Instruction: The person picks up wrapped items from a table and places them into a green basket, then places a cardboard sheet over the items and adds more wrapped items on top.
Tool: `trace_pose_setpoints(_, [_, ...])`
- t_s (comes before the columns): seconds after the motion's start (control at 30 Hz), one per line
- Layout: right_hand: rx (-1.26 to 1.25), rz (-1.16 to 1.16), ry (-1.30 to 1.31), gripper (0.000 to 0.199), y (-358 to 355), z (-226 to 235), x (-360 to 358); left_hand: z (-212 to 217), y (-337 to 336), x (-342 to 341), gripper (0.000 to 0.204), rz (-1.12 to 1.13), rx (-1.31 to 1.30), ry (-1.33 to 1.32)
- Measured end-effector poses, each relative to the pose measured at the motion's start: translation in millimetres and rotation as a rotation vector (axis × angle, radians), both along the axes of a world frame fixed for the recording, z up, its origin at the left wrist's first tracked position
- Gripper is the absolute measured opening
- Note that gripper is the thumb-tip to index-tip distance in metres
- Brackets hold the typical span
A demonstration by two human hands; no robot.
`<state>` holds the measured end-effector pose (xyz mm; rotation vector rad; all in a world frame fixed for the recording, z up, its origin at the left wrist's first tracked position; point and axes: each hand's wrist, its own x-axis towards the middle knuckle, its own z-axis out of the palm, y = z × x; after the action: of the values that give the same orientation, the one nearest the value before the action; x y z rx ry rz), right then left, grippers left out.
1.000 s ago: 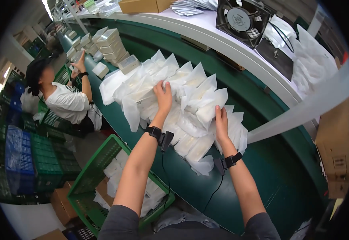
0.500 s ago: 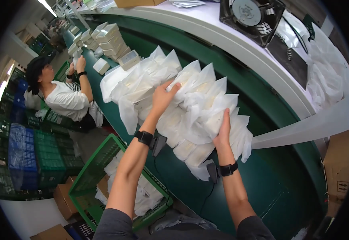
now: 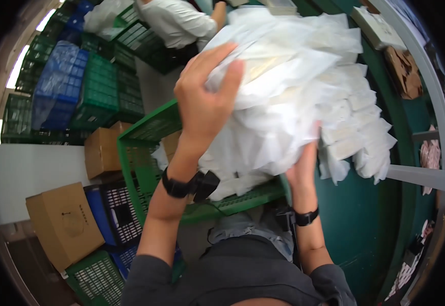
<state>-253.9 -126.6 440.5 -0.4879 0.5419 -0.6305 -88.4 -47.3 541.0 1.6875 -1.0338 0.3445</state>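
One pile of white packets (image 3: 278,102), held between left hand (image 3: 202,102), fingers spread, and right hand (image 3: 303,171), fingers mostly hidden; partly over green crate (image 3: 232,206).

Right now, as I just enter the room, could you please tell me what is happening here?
A person holds a bundle of white-wrapped packets between two bare hands, the left hand at its left side and the right hand at its lower right. In this view, the bundle hides part of a green crate with white packets inside. More wrapped packets lie on the green table, to the right.
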Motion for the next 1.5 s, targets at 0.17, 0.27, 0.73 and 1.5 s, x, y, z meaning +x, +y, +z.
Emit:
trace_pose_setpoints(0.17, [0.254,0.364,-0.035,0.065,144,-65,72,-46,187,44,0.027,0.33,0.154,0.243])
trace_pose_setpoints(0.27, [0.33,0.472,0.073,0.064,218,-114,91,-101,278,61,0.03,0.425,0.183,0.376])
trace_pose_setpoints(0.73, [0.229,0.038,0.908,0.065,391,-269,91,-419,404,111,0.04,0.218,0.219,1.147])
trace_pose_setpoints(1.5, [-0.095,0.624,0.811,0.041,236,-95,-5,-432,323,122,0.078,-0.232,0.961,0.801])
